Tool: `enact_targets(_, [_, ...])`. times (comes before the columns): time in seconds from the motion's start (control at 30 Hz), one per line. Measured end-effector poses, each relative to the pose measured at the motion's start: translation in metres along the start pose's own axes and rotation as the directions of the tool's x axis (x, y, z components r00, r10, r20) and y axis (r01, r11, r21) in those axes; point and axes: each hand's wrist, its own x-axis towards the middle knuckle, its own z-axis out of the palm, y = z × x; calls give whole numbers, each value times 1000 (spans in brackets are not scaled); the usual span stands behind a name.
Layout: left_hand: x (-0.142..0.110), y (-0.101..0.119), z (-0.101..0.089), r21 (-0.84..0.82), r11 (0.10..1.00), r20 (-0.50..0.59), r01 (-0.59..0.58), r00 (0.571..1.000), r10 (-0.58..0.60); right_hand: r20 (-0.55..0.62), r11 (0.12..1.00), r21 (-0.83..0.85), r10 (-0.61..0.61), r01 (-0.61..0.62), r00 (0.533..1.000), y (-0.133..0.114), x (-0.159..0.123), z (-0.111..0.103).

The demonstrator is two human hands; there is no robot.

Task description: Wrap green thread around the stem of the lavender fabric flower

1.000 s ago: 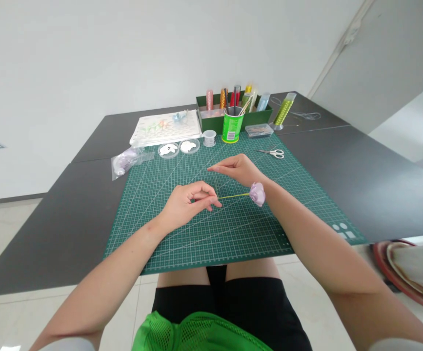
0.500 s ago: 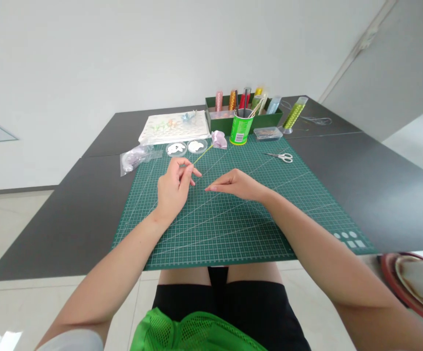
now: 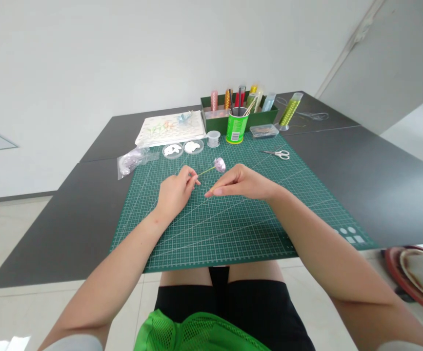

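Observation:
My left hand (image 3: 178, 190) pinches the thin green stem of a pale purple artificial flower (image 3: 219, 165) between thumb and fingertips. The stem slants up to the right, and the flower head hangs over the green cutting mat (image 3: 211, 234). My right hand (image 3: 235, 183) is close by on the right, its thumb and fingers pressed together and pointing left. Whatever lies between those fingertips, if anything, is too small to make out. The two hands are a short gap apart, with the flower head just beyond the right hand's knuckles.
Two dishes of white pieces (image 3: 193, 146), a small clear tub (image 3: 213, 139) and a green can of tools (image 3: 236, 126) line the mat's far edge. Behind is a dark green box of thread spools (image 3: 258, 118). Scissors (image 3: 279, 154) lie right, a plastic bag (image 3: 132, 162) left.
The flower has tipped lower and toward me, turning its head rightward and uncovering the clear tub behind. My right hand keeps its pinch, nearly in place. The view has shifted slightly.

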Motion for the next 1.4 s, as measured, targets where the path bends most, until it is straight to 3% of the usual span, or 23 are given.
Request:
enact_targets(0.17, [-6,9,5,74,982,178,-173,971,158,-179,999,33,-36,43,983,-4,-2,-7])
enact_targets(0.33, [-8,15,4,3,973,226,-229,948,223,-336,1000,11,15,-12,942,-3,-2,-10])
enact_targets(0.6, [-11,20,1,-98,968,242,-231,938,248,-433,999,-26,29,-45,901,12,1,-14])
enact_targets(0.83, [-12,22,0,-199,952,296,-234,912,286,-415,997,-6,63,-72,908,19,4,-14])
enact_targets(1.0, [-14,27,-4,-346,925,317,-158,908,274,-420,993,-9,101,-116,902,31,5,-18])
enact_targets(1.13, [-16,29,-8,-466,875,268,-129,922,279,-399,987,-48,122,-154,909,38,7,-21])
enact_targets(1.27, [-17,28,-7,-523,841,105,-139,969,226,-317,979,-50,174,-200,932,40,7,-20])
enact_targets(1.4, [-16,22,-6,-526,836,-66,-159,987,146,-200,974,-42,210,-222,957,44,9,-15])
